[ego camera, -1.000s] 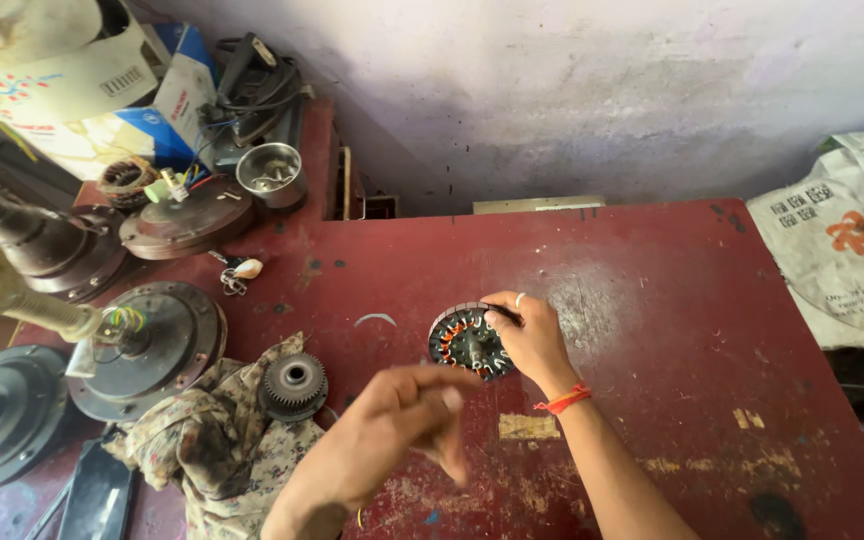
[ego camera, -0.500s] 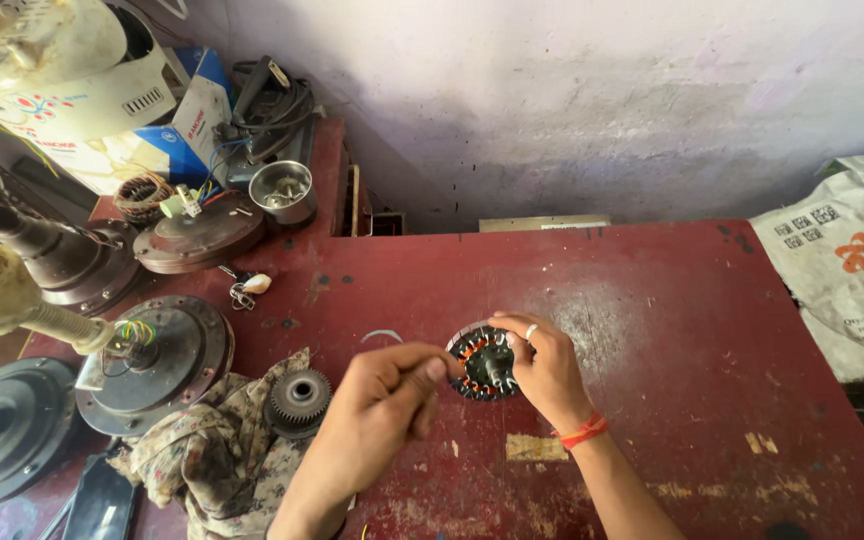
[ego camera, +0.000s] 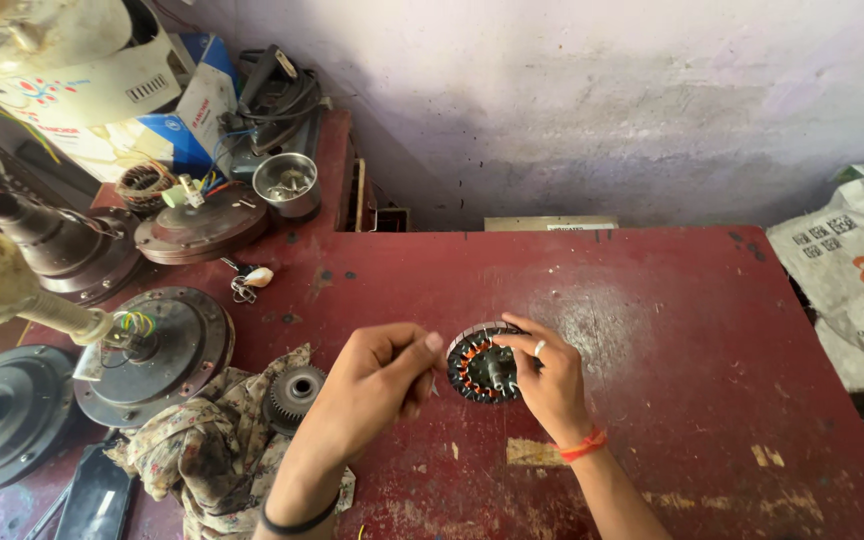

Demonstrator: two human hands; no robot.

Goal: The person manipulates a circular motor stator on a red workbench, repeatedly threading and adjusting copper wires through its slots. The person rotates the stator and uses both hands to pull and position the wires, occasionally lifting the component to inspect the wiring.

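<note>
The left hand [ego camera: 377,375] has come in from below and now pinches at the left rim of the stator [ego camera: 484,364], fingertips together; what it nips is too small to tell. The right hand [ego camera: 550,378] grips the stator's right side, covering that edge, and holds it on the red tabletop [ego camera: 672,330]. A cloth [ego camera: 207,450] half hides a gear [ego camera: 296,392].

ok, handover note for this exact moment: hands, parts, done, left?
Right hand: holds the round stator with copper windings, tilted on edge on the red table.
Left hand: fingertips pinched at the stator's left rim; whether it grips anything there, cannot tell.
Nearby: gear part on the patterned rag, motor housings at left.
Done: stator out on the table.
Left: unclear from this view.
</note>
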